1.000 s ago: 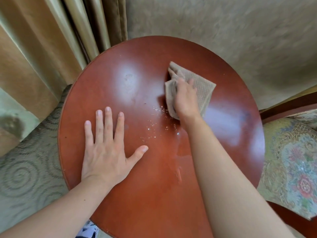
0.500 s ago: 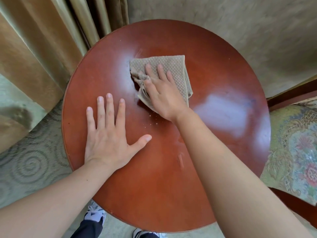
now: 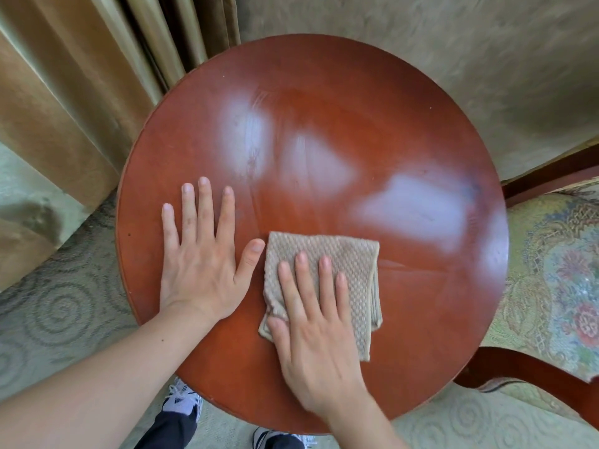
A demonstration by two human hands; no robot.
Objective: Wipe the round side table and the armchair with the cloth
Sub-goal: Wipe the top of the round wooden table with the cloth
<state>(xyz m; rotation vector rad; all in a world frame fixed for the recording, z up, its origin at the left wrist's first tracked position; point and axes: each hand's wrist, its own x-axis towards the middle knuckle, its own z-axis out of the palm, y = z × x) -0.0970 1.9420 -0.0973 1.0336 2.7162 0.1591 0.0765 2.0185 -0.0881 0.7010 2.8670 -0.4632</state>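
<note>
The round side table point(image 3: 324, 131) has a glossy reddish-brown top with pale reflections across it. A folded beige waffle cloth point(image 3: 353, 264) lies on the near half of the top. My right hand point(image 3: 314, 328) presses flat on the cloth, fingers spread over it. My left hand point(image 3: 201, 257) rests flat on the bare wood just left of the cloth, its thumb tip almost touching the cloth's edge. The armchair point(image 3: 557, 280), with a floral seat and dark red wooden frame, stands at the right edge of the view.
Gold-brown curtains point(image 3: 81, 92) hang at the back left, close to the table's rim. A beige textured wall point(image 3: 421, 43) rises behind the table. Swirl-patterned carpet point(image 3: 58, 319) covers the floor. My shoes point(image 3: 181, 403) show under the near rim.
My right hand has dragged the cloth from the far middle of the top toward the near side, beside my left thumb. The crumbs seen earlier are no longer visible. My left hand has stayed put.
</note>
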